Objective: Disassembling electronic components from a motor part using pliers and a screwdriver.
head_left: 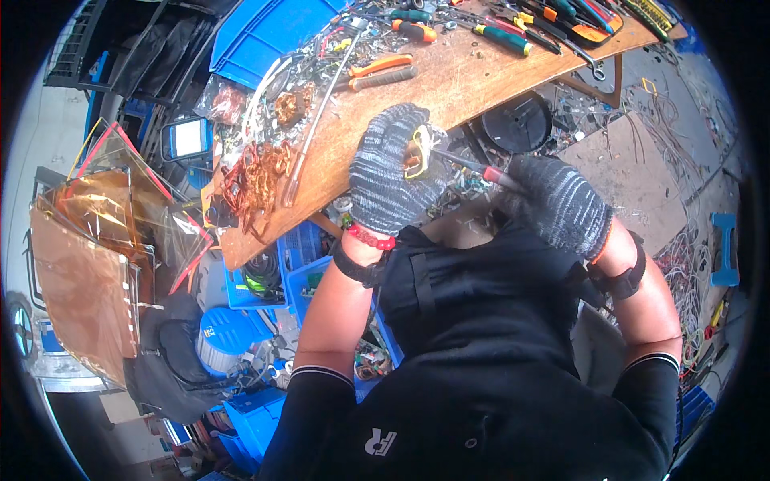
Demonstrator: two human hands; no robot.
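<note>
My left hand [383,176], in a grey knitted glove, is closed around a small part [416,154] with a yellow rim and a brownish middle. What kind of part it is I cannot make out. My right hand [565,202], gloved alike, grips a screwdriver [497,175] with a red and clear handle. Its shaft points left at the small part, and the tip is blurred, so contact cannot be told. Both hands are in front of the wooden table's near edge, above my lap.
The wooden table [461,76] bears copper wire [261,180], orange-handled pliers [381,70], a long metal rod [321,112], several screwdrivers and metal scraps. A blue bin [269,40] stands at the far left. Below are a black round pan [517,123], cardboard [630,172] and loose wires.
</note>
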